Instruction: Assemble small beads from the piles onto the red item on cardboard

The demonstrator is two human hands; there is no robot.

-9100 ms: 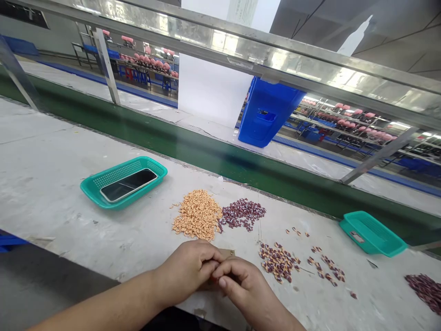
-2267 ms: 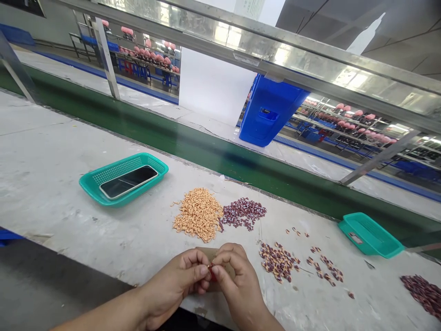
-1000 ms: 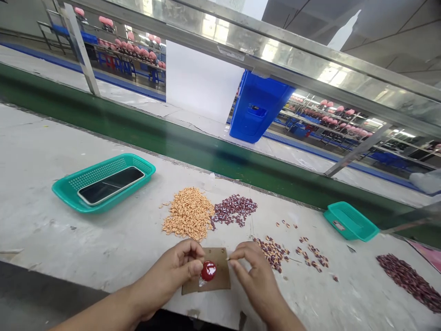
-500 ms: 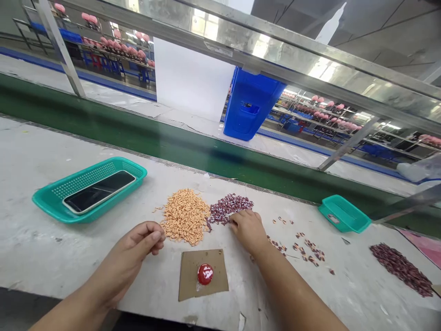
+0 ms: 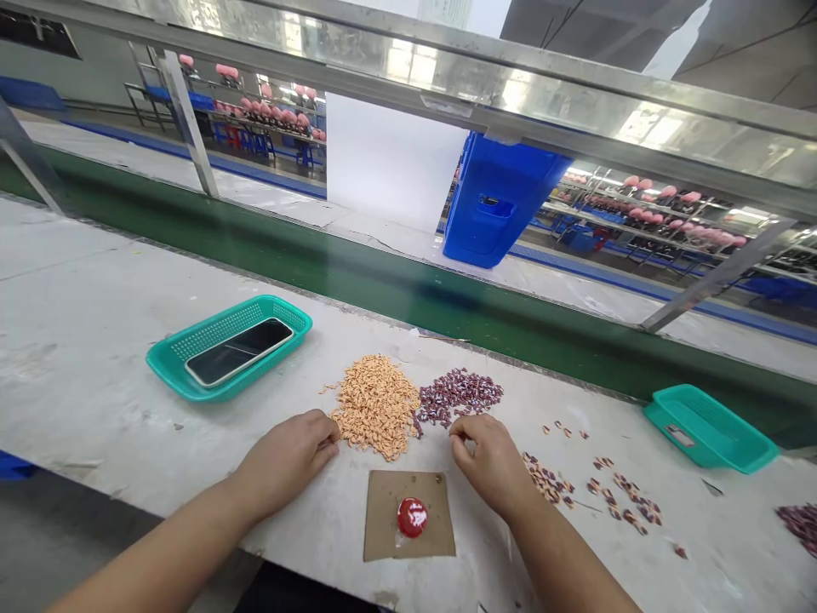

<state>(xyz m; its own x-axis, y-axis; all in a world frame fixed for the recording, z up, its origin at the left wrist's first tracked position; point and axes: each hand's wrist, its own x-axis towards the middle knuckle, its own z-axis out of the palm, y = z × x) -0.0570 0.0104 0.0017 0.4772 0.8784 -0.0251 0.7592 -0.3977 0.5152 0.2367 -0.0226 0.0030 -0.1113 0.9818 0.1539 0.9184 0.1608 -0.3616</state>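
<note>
One cardboard square [image 5: 383, 528] lying nearest on the table [image 5: 95, 409], red dome [image 5: 412, 517] sitting atop it; left hand [image 5: 287, 455] curling at the orange pieces [image 5: 374, 407], right hand [image 5: 488, 464] hovering fingertips-first by maroon beads [image 5: 456, 396], any grip hidden, light picking keeping piles tidy; teal basket [image 5: 230, 317] lying beyond.

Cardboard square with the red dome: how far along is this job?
Done: a red dome already sits on the cardboard. In hand: the left hand is at the orange pile, the right hand at the maroon pile. Remaining: both piles, plus loose pieces nearby.
</note>
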